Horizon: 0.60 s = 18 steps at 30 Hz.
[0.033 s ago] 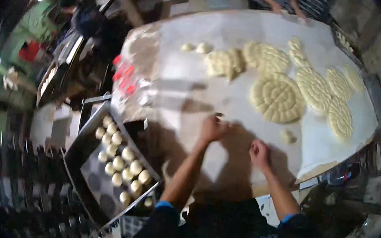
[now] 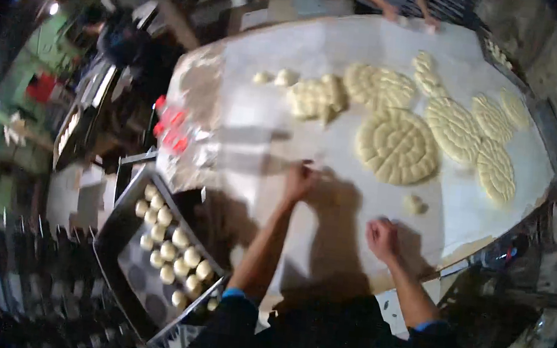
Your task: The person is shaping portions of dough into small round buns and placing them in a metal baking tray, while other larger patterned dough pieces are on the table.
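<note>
Over the pale worktop (image 2: 256, 192), my left hand (image 2: 300, 178) is curled, with its fingers drawn in. A small dark spot shows at its fingertips, too blurred to name. My right hand (image 2: 382, 238), lower and to the right, is a loose fist whose inside is hidden. Just beyond it lies a small lump of dough (image 2: 415, 204). The nearest large piece is a round dough slab (image 2: 398, 146), scored into many small portions. Farther back left sits a lumpy pile of cut dough (image 2: 315, 98), with two small dough balls (image 2: 284, 77) beside it.
More scored dough slabs (image 2: 455, 128) cover the right side. A dark tray (image 2: 107, 251) of dough balls (image 2: 168, 251) stands at the left. Red-and-clear plastic items (image 2: 172, 129) lie on the left edge. Another person's hands (image 2: 392, 13) rest at the far edge.
My hands have moved slightly apart: the left a little away from me, the right a little nearer and to the right. The whole view has shifted slightly.
</note>
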{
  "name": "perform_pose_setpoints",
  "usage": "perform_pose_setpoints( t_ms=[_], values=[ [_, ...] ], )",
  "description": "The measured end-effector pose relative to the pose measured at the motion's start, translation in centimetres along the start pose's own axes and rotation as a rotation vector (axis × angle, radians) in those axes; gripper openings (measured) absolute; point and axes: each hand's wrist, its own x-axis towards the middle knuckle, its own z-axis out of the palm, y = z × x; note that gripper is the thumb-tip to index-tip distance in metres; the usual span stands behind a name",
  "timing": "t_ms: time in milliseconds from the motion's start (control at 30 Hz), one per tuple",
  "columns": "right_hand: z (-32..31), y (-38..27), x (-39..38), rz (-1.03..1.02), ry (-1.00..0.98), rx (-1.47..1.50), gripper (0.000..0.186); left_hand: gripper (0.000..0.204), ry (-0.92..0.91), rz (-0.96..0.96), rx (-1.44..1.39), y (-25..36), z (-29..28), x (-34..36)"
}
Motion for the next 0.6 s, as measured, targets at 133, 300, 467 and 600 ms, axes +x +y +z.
perform_pose_setpoints(
  t_ms=[133, 300, 467, 600],
  values=[
    [-7.3, 0.6, -2.9, 0.286, 0.114, 0.141, 0.007, 0.068, 0.305, -0.248, 0.481, -3.0, -2.1, 15.4],
    [-8.6, 0.2, -0.5, 0.123, 0.177, 0.021, 0.007, 0.078, 0.467, -0.531, 0.063, -3.8, -2.9, 24.6],
    [-10.2, 1.4, -0.9, 0.273, 0.118, 0.135, 0.007, 0.045, -0.005, -0.464, -0.557, -1.2, 1.2, 26.5],
    [-8.2, 2.5, -2.7, 0.175, 0.316, -0.030, 0.006, 0.043, -0.089, -0.661, -0.335, -3.1, 2.0, 23.1]
  ],
)
